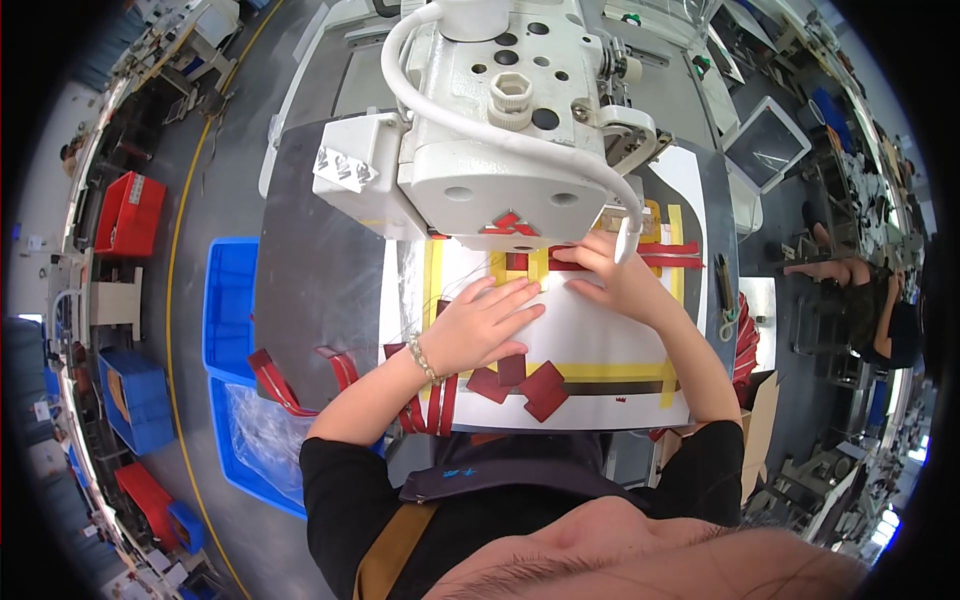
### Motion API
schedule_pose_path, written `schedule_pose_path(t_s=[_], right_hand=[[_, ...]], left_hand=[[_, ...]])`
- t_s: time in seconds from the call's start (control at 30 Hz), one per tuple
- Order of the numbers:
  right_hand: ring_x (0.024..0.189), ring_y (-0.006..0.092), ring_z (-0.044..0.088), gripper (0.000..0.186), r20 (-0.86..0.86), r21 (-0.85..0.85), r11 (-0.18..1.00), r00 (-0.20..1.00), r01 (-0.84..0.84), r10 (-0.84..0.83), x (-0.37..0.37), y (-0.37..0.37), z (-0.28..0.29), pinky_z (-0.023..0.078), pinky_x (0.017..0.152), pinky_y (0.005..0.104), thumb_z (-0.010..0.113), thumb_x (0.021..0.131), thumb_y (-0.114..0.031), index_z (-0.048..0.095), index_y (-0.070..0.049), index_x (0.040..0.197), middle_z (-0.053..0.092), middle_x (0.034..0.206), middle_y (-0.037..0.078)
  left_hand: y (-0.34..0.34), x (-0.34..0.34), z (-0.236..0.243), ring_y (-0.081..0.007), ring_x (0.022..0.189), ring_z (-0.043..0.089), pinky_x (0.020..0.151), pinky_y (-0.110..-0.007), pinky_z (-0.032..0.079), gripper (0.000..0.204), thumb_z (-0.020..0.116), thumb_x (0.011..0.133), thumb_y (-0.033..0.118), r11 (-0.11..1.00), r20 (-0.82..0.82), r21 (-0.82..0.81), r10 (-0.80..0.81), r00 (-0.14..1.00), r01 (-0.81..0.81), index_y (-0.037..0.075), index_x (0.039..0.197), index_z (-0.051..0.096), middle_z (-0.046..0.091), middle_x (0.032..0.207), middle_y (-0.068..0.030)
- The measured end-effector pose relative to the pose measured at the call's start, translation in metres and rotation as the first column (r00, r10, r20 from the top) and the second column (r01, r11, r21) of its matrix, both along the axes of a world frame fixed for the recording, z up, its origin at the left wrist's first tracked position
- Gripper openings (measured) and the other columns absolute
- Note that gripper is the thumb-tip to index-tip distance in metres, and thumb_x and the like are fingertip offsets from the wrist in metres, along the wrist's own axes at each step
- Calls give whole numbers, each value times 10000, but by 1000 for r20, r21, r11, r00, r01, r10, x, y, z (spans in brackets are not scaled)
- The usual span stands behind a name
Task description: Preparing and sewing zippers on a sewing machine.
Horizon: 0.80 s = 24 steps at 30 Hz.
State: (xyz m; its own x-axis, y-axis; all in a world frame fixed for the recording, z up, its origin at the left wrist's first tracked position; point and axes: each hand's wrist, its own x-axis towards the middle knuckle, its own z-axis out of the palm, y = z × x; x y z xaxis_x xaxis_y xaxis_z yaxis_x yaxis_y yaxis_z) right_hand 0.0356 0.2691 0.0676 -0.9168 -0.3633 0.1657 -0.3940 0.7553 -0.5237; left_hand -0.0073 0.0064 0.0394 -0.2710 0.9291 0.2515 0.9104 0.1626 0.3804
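My left hand (480, 322) lies spread on the white board (620, 330) below the sewing machine head (480, 180), its fingertips at the yellow tape strips beside a small red piece (516, 261). My right hand (620, 285) has its fingertips on a red zipper strip (670, 255) at the machine's front, thumb apart on the board. What lies under those fingertips is partly hidden. Loose dark red squares (545, 392) lie just below my left hand. More red zipper strips (280, 385) lie at the board's left and on the dark table (315, 290).
Blue bins (230, 300) stand left of the table, a red crate (130, 210) farther left. Scissors (727, 310) lie at the table's right edge. A cardboard box (760, 420) is at the lower right. A seated person (870, 320) is off to the right.
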Motion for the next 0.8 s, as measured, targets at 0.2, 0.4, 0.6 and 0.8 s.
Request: schedule_pose_path(t_s=[0.2,0.4,0.6,0.8], right_hand=[[1060,326,566,309,-114,-34,997,991,67,-71,13,3,-26,471,893,418,658,769,-47,626,-100,1072,610,1176,88],[1019,312,592,365,-98,135,985,991,109,-96,21,5,-33,486,861,416,661,759,-43,636,-134,1112,620,1162,90],[1038,267,605,361,-130,2,990,982,139,-138,16,3,-30,492,876,401,632,740,-38,640,-90,1097,640,1132,91],[1090,259,598,343,-188,27,995,978,95,-88,9,0,-21,483,902,406,613,733,-60,635,-64,1076,636,1156,97]], left_hand=[[0,-2,0,-243,1299,413,1036,-429,321,594,636,808,393,999,24,-46,6,1000,-5,110,1311,496,434,1412,-101],[0,-3,-1,-250,1300,411,1041,-418,324,619,644,795,404,997,31,-71,2,1000,0,108,1317,492,429,1416,-107],[1,-5,3,-244,1257,442,1017,-420,348,618,667,772,394,998,56,-58,-4,998,7,66,1272,511,482,1346,-114],[-7,1,-7,-221,1170,510,940,-381,421,562,609,837,426,986,147,-165,18,989,7,86,1274,511,517,1299,-92]])
